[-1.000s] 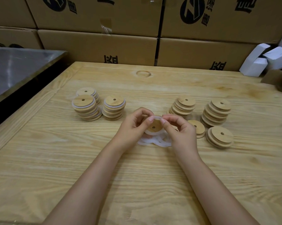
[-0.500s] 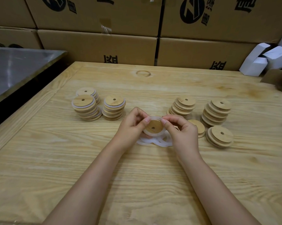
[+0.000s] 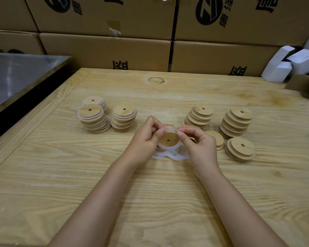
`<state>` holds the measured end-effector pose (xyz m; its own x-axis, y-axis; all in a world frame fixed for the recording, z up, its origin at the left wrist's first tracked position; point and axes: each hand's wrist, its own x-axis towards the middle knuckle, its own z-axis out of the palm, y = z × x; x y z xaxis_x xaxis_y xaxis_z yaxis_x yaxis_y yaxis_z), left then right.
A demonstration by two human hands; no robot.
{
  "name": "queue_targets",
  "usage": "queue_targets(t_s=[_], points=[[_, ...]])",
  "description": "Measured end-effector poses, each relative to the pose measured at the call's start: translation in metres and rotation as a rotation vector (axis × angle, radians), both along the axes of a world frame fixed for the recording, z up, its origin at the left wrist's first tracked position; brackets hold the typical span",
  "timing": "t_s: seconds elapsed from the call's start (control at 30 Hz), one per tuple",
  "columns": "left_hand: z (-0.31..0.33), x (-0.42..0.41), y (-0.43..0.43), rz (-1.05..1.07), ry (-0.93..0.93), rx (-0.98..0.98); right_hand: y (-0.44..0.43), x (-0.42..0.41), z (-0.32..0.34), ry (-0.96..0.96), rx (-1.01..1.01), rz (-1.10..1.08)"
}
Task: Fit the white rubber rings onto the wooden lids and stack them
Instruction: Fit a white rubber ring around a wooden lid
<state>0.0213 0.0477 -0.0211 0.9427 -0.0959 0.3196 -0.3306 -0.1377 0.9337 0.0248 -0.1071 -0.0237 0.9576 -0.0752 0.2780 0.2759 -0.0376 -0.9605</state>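
Fingers (image 3: 160,131) and thumbs of both hands pinch one lid (image 3: 168,139) just above the table (image 3: 150,193), pressing one white ring (image 3: 170,130) onto its rim. The left hand (image 3: 144,138) and right hand (image 3: 200,143) curl in from either side. The lid's flat face tilts up toward the viewer, centre hole showing. Loose rings (image 3: 175,155) lie underneath. Three ringed stacks (image 3: 94,116) stand to the left, four bare piles (image 3: 236,122) to the right. The thumbs sit slightly farther apart than a second ago.

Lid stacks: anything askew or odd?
Yes. The front-left stack leans, its lower lids slid out to the right. The far-right stack is also staggered. At centre, loose white rings lie tangled. Nothing looks damaged.
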Motion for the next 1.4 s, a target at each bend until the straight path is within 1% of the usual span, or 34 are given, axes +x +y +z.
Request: queue_targets(t_s=[0.13,0.37,0.53,0.67,0.73,0.8,0.93,1.13,1.2,1.33,1.4], points=[[0.000,0.000,-0.001,0.038,-0.024,0.037,-0.001,0.001,-0.001,0.018,-0.002,-0.004],[-0.001,0.000,0.002,0.146,0.024,0.065,-0.001,0.004,-0.004,0.079,0.026,-0.004],[0.002,-0.002,0.001,0.128,0.093,-0.025,-0.002,0.005,-0.003,0.105,0.005,0.011],[0.004,-0.003,0.004,0.016,0.163,-0.201,-0.001,0.005,-0.003,0.058,-0.044,0.013],[0.005,-0.003,0.005,-0.014,0.174,-0.218,0.000,0.004,-0.004,0.053,-0.045,0.019],[0.003,-0.002,0.005,0.008,0.117,-0.142,0.000,0.005,-0.005,0.069,-0.042,0.016],[-0.002,0.001,0.011,0.122,-0.041,0.189,-0.001,0.004,-0.006,0.064,-0.029,0.027],[-0.007,0.003,0.017,0.149,-0.125,0.407,-0.001,0.004,-0.006,0.065,-0.036,0.031],[-0.008,0.003,0.016,0.157,-0.103,0.404,-0.002,0.004,-0.006,0.063,-0.046,0.037],[-0.009,0.004,0.014,0.186,-0.027,0.290,-0.003,0.003,-0.005,0.063,-0.116,0.037],[-0.008,0.003,0.011,0.184,0.013,0.195,-0.004,0.003,-0.004,0.071,-0.128,0.032]])
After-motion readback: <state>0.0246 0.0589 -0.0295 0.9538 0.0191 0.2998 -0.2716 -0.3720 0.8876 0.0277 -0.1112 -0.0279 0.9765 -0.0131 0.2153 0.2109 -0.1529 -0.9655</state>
